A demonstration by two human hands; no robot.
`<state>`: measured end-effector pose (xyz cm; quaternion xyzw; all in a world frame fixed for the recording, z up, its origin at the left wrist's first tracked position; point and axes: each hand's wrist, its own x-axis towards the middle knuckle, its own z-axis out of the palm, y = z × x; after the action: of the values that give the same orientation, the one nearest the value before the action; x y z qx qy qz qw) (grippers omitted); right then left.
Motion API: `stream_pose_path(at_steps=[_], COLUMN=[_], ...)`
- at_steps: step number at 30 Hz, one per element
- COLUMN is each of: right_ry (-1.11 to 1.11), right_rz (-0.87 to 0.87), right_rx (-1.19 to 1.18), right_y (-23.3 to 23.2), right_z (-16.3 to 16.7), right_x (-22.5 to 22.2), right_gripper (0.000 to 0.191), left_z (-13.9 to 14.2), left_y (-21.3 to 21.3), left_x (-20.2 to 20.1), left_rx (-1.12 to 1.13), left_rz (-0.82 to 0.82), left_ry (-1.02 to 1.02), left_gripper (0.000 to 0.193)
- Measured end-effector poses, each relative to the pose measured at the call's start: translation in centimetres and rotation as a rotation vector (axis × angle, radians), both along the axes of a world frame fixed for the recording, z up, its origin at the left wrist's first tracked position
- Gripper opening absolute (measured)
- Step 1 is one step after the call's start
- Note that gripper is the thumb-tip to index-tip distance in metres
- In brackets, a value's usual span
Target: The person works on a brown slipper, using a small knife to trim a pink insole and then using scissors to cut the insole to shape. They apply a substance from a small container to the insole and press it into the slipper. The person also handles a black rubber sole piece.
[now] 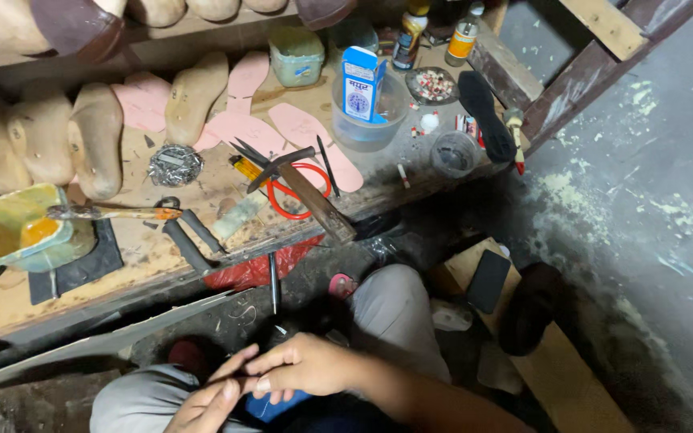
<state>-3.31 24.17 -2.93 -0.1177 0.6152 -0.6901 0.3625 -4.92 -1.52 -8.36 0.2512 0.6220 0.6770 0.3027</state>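
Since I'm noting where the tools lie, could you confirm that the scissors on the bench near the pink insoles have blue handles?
Not quite: the scissors have red handles, not blue, as the head view shows. They do lie on the bench near the pink insoles.

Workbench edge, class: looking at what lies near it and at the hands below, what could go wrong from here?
1. The scissors and a wooden block lie at the bench edge; a knock might drop them toward the knees.
2. The glue tub has a brush resting across it; a nudge could spill it.
3. Both hands, left hand and right hand, pinch something small and dark; it could slip.
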Motion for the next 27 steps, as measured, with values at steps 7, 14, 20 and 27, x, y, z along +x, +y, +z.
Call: stream_pose_path(at_steps=[7,14,20,27], right_ry=[0.347,0.100,0.047,0.083], right_rz=[0.006,-0.027,0.006,-0.255], right_rx=[0.260,-0.142,-0.178,-0.097], right_y=[0.0,-0.5,-0.2,-3.1], right_z=[0.1,3.6,4.5,3.4], right_x=[1.5,0.3,-0.4,0.5], right_gripper=[0.026,0.028,0.031,0.023], left_z=[-1.3,2.4,3.7,4.5], left_y=[0.8,-0.6,-0.4,0.9], left_x=[1.5,1.3,1.4,1.9], left_rx=[-0.025,0.090,0.094,-0.005], left_rz=[-0.194,-0.086,-0.054,0.038], left_ry=[0.259,-0.145,-0.154,0.224], left_gripper=[0.038,0.039,0.043,0.031])
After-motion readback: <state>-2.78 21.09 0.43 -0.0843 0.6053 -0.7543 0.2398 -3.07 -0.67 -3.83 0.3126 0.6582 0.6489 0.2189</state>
